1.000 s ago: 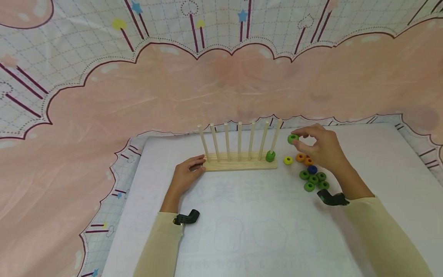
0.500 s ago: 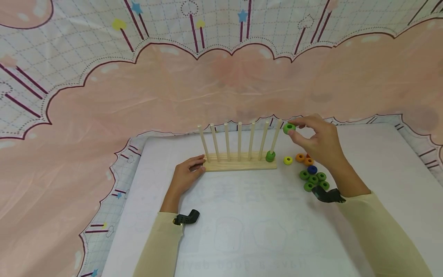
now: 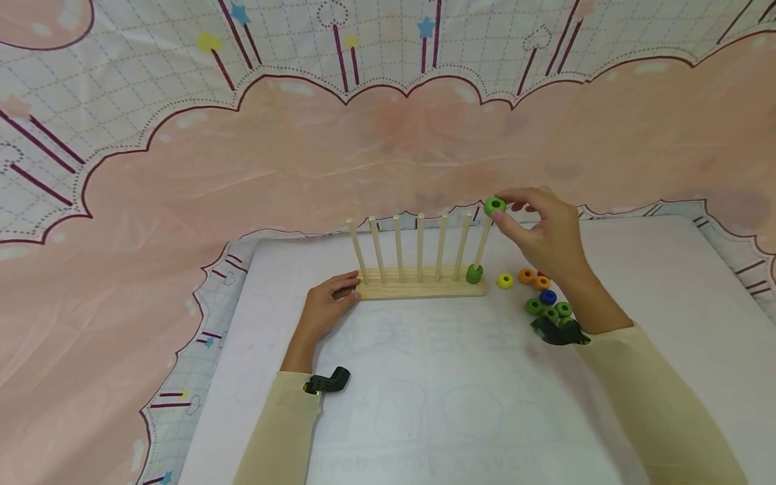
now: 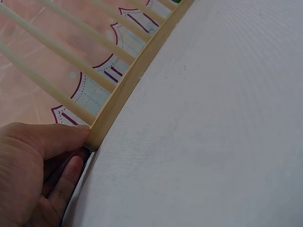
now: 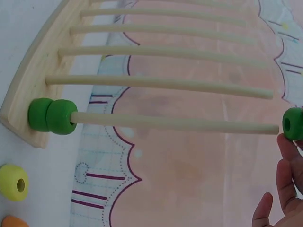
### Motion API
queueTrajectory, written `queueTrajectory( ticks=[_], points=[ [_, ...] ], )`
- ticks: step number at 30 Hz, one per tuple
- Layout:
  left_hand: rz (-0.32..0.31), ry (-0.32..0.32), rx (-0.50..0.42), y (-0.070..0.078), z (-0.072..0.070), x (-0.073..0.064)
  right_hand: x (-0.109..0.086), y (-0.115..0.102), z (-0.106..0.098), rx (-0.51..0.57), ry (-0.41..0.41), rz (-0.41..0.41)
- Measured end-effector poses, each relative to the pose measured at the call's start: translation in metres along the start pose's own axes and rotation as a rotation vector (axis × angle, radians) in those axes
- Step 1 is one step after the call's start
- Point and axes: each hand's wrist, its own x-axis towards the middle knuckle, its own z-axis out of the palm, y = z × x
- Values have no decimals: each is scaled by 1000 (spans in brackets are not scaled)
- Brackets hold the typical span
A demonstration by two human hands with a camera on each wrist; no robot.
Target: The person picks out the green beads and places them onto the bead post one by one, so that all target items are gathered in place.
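Note:
My right hand [image 3: 550, 232] pinches a green bead [image 3: 494, 206] between thumb and fingers at the top of the rightmost peg. In the right wrist view the bead [image 5: 292, 124] sits just off the peg's tip [image 5: 272, 129], its hole facing it. Two green beads [image 5: 52, 115] are stacked at the foot of that peg. The wooden peg rack [image 3: 419, 290] has a row of several upright pegs, the others bare. My left hand [image 3: 324, 306] grips the left end of its base, thumb [image 4: 71, 137] against the wood; some of its fingers are partly hidden.
Right of the rack lie loose beads: a yellow bead [image 3: 505, 281], orange beads [image 3: 526, 276], a blue bead [image 3: 547, 297] and several green beads [image 3: 533, 306], some behind the right wrist's camera. A white board [image 3: 424, 391] bears everything, with patterned cloth [image 3: 364, 155] behind.
My right hand has lifted the green bead and carried it leftward, from right of the rack to the rightmost peg's top. The left hand and the rack have stayed still.

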Motion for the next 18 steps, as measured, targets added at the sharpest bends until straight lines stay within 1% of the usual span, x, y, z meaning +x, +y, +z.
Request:
queueTrajectory(
  ticks=[3, 9, 13, 18],
  points=[
    [-1, 1, -3, 1, 0, -1, 1, 0, 3, 6, -21, 38],
    [-3, 0, -24, 2, 0, -1, 1, 1, 6, 12, -70, 144],
    [3, 1, -30, 1, 0, -1, 0, 5, 7, 4, -88, 179],
    [4, -2, -34, 0, 0, 0, -3, 8, 8, 16, -130, 227]
  ],
)
